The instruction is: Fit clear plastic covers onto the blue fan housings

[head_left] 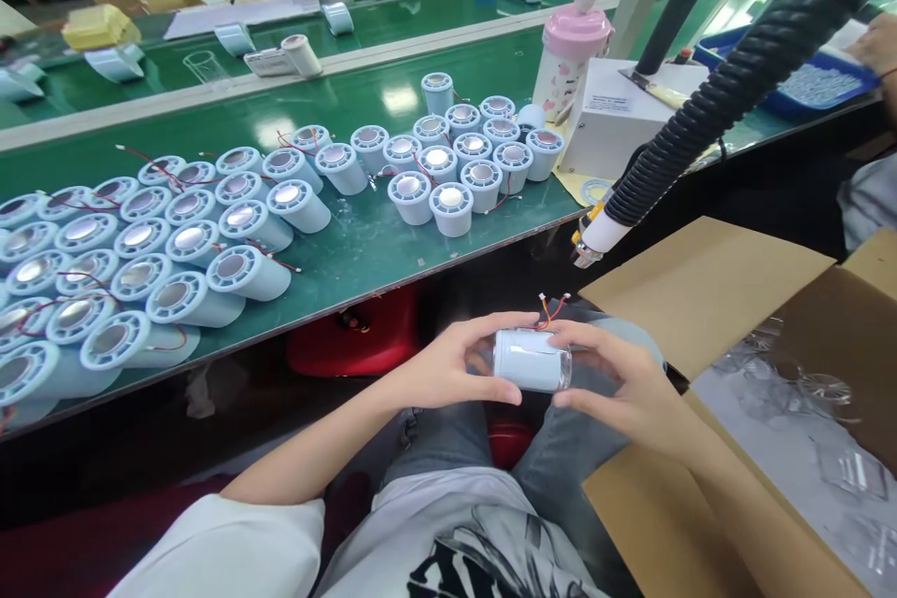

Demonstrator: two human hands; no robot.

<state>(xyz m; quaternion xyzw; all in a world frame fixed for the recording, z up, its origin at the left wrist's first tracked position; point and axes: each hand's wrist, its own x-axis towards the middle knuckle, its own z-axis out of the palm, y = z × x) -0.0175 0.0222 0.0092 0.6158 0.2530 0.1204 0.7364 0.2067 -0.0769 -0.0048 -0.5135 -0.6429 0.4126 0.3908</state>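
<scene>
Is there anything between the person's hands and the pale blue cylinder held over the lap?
Nothing visible. The left hand and right hand both touch the pale blue cylinder directly, one at each end.

Long green workbench [364, 243] under bright overhead light, glare pooling on its glossy top, a pale rail [210, 93] dividing it from a second green bench [434, 5] beyond. Black corrugated hose [735, 65] slanting down at right above an open cardboard box [701, 299]; red stool [364, 336] in shadow beneath the bench.
</scene>
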